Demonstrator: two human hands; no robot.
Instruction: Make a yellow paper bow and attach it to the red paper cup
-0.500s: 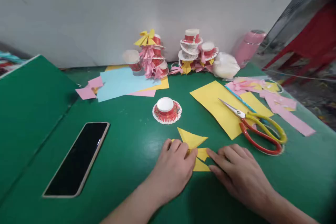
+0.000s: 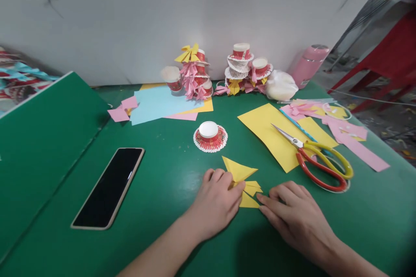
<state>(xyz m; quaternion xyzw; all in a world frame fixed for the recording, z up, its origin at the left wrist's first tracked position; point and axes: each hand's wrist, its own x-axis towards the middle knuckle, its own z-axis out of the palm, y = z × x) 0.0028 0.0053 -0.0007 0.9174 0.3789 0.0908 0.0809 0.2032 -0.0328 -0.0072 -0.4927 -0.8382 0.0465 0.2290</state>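
Note:
A folded yellow paper bow (image 2: 238,171) lies on the green table, with wing-like ends and short tails. My left hand (image 2: 216,199) is closed over its middle and left side, hiding part of it. At the bow's lower right corner, the thumb and forefinger of my right hand (image 2: 295,214) come together on the paper's edge. Just beyond the bow sits a small paper-cup hat (image 2: 208,130) with a white top and a fringed red-and-white brim.
Scissors (image 2: 308,151) with red and yellow handles lie right on a yellow sheet (image 2: 266,132). A phone (image 2: 108,188) lies left. Stacked cup hats (image 2: 238,65), a blue sheet (image 2: 162,104) and a pink bottle (image 2: 310,65) are along the wall. Pink scraps (image 2: 364,143) lie far right.
My right fingers have moved from the bow's right tail down to its lower corner. The tail now shows uncovered. My left hand keeps its hold; the view has shifted slightly.

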